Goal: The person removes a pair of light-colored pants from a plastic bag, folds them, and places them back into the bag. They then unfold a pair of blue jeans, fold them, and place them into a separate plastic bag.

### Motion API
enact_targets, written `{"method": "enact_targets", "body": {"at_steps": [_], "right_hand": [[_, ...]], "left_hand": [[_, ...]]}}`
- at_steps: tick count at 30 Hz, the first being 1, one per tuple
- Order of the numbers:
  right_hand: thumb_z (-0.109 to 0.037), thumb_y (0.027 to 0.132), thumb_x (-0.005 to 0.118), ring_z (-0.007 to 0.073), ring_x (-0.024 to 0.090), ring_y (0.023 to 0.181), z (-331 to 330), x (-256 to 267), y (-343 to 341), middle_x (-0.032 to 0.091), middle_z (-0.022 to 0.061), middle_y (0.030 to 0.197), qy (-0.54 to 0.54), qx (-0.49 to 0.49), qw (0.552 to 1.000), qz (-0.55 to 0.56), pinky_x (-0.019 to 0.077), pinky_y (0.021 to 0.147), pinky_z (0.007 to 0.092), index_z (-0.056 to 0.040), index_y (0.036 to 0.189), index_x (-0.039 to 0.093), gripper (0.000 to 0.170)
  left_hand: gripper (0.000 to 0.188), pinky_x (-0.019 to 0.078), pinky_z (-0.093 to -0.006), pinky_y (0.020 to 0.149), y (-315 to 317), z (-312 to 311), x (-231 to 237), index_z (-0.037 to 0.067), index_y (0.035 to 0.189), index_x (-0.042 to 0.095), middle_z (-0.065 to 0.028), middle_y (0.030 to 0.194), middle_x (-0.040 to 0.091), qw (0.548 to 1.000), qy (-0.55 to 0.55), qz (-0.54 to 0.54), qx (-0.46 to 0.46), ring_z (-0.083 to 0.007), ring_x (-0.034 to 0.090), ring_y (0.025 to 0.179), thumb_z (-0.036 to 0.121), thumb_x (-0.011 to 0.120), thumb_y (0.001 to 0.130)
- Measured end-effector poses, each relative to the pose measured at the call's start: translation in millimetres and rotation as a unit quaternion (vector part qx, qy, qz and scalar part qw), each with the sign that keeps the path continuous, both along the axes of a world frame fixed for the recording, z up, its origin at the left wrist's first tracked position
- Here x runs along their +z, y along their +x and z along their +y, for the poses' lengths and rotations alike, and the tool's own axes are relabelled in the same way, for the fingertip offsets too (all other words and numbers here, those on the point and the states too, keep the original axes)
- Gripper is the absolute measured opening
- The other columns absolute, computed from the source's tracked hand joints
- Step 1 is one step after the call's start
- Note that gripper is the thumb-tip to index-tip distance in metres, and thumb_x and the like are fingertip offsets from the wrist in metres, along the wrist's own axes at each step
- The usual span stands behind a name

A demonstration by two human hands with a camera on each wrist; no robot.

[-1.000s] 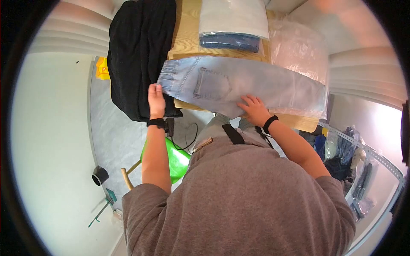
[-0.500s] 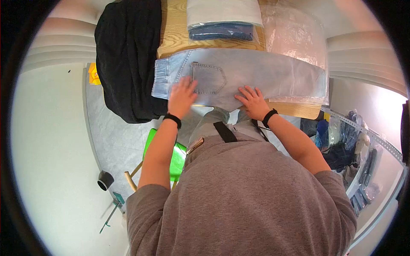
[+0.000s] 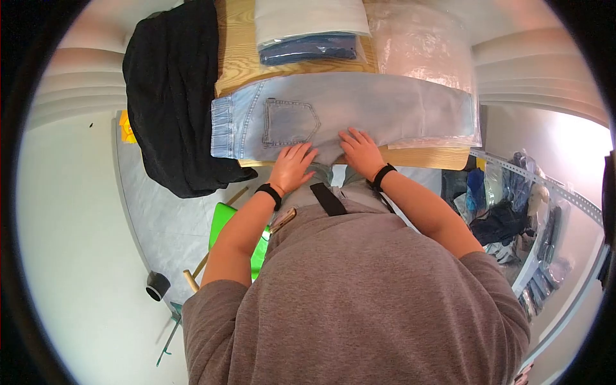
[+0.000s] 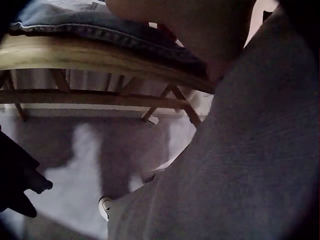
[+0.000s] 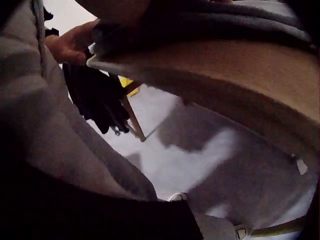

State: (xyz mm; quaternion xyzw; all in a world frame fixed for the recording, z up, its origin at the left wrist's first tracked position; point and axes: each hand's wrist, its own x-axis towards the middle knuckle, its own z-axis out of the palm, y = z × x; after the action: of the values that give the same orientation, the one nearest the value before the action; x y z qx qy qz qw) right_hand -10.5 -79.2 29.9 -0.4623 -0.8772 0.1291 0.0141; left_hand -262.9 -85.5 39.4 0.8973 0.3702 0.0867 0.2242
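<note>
Light blue jeans [image 3: 366, 106], folded lengthwise with an elastic waistband [image 3: 222, 128] at the left and a back pocket [image 3: 290, 122] facing up, lie across the wooden table. My left hand [image 3: 292, 168] rests at their near edge just below the pocket, fingers extended. To its right, my right hand [image 3: 362, 154] touches the same edge with spread fingers on the denim. The right wrist view shows the left hand [image 5: 72, 45] beside the table edge. In the left wrist view, the denim edge [image 4: 100, 32] lies along the tabletop.
Black cloth [image 3: 173, 102] drapes over the table's left end. Behind the jeans lie a bagged dark blue garment [image 3: 308, 49] under a white packet [image 3: 311, 16] and clear plastic bags [image 3: 420, 48]. A green chair [image 3: 221, 224] stands below; a rack [image 3: 539, 176] holds bagged clothes at right.
My left hand has let go of the waistband and moved right, across the pocket, to the near edge. The right hand stays on that edge. The head view has shifted slightly.
</note>
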Motion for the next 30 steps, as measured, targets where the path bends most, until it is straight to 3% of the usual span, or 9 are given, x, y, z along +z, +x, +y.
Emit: {"method": "enact_targets", "body": {"at_steps": [2,4,8,10,16,23,27,29,30], "right_hand": [[-0.022,0.080,0.060,0.0280,0.042,0.121,3.4,-5.5,-0.5,0.050,0.0072,0.126,0.012,-0.007,1.000,0.002,0.0364,0.098,0.0426,-0.0073,0.108,0.056,0.032],[-0.018,0.082,0.056,0.0296,0.049,0.114,8.7,-0.4,-6.1,0.055,0.0106,0.119,-0.079,-0.135,0.983,0.097,0.0409,0.093,0.0405,-0.0063,0.102,0.058,0.023],[-0.017,0.081,0.056,0.0300,0.052,0.108,15.6,14.5,6.8,0.057,0.0138,0.113,-0.103,-0.119,0.977,0.143,0.0428,0.090,0.0406,-0.0064,0.103,0.058,0.024],[-0.015,0.082,0.055,0.0293,0.054,0.104,15.0,18.8,25.6,0.060,0.0149,0.108,-0.041,-0.054,0.983,0.168,0.0437,0.089,0.0407,-0.0063,0.103,0.058,0.023],[-0.013,0.084,0.053,0.0315,0.055,0.101,23.9,-12.7,67.0,0.061,0.0157,0.104,-0.089,-0.119,0.968,0.202,0.0445,0.087,0.0401,-0.0051,0.102,0.059,0.021],[-0.023,0.089,0.046,0.0350,0.060,0.082,51.8,-3.9,62.9,0.064,0.0155,0.088,-0.156,-0.235,0.958,0.050,0.0468,0.072,0.0450,-0.0061,0.090,0.060,0.022],[-0.028,0.089,0.047,0.0331,0.060,0.078,56.4,-16.9,54.8,0.063,0.0129,0.083,-0.084,-0.226,0.970,-0.045,0.0470,0.066,0.0451,-0.0071,0.083,0.058,0.025],[-0.028,0.089,0.047,0.0330,0.060,0.075,57.5,-22.2,55.2,0.063,0.0121,0.081,-0.069,-0.228,0.969,-0.058,0.0471,0.065,0.0452,-0.0072,0.083,0.057,0.024],[-0.027,0.088,0.048,0.0320,0.061,0.077,58.0,-22.9,55.5,0.064,0.0127,0.082,-0.075,-0.228,0.969,-0.059,0.0475,0.065,0.0450,-0.0076,0.082,0.058,0.023]], "left_hand": [[0.053,0.0351,-0.0427,0.093,11.1,1.9,0.7,0.007,0.122,0.048,-0.0108,0.124,0.048,0.998,0.010,0.009,0.054,-0.0273,0.045,0.113,0.022,0.065,0.074],[0.047,0.0375,-0.0421,0.090,15.6,3.8,-6.6,0.007,0.117,0.051,-0.0104,0.119,0.050,0.997,0.021,0.010,0.068,-0.0276,0.048,0.109,0.019,0.064,0.074],[0.027,0.0439,-0.0395,0.081,8.0,18.4,-17.1,0.005,0.099,0.058,-0.0096,0.104,0.055,0.995,-0.026,-0.029,0.093,-0.0297,0.053,0.097,0.008,0.061,0.073],[0.023,0.0450,-0.0393,0.079,4.2,22.9,-10.6,0.005,0.096,0.058,-0.0101,0.100,0.055,0.992,-0.047,-0.059,0.105,-0.0306,0.053,0.094,0.006,0.060,0.073],[0.015,0.0461,-0.0397,0.073,-20.3,27.0,-3.2,0.004,0.090,0.058,-0.0107,0.089,0.056,0.989,-0.003,-0.030,0.144,-0.0308,0.054,0.088,0.006,0.057,0.076],[0.014,0.0454,-0.0464,0.063,-21.0,49.5,-9.6,0.004,0.091,0.052,-0.0162,0.074,0.057,0.964,-0.057,0.019,0.260,-0.0379,0.056,0.072,0.018,0.048,0.087],[0.013,0.0451,-0.0457,0.068,-5.5,64.7,-0.3,0.005,0.090,0.051,-0.0154,0.087,0.059,0.934,-0.158,0.166,0.273,-0.0337,0.057,0.083,0.017,0.051,0.086],[0.016,0.0436,-0.0439,0.081,3.1,62.2,10.1,0.007,0.097,0.053,-0.0136,0.110,0.057,0.949,-0.016,0.120,0.293,-0.0290,0.054,0.103,0.017,0.052,0.085],[0.016,0.0436,-0.0439,0.081,4.6,59.4,7.8,0.007,0.097,0.053,-0.0136,0.110,0.057,0.949,-0.017,0.119,0.292,-0.0290,0.054,0.103,0.017,0.052,0.085]]}}
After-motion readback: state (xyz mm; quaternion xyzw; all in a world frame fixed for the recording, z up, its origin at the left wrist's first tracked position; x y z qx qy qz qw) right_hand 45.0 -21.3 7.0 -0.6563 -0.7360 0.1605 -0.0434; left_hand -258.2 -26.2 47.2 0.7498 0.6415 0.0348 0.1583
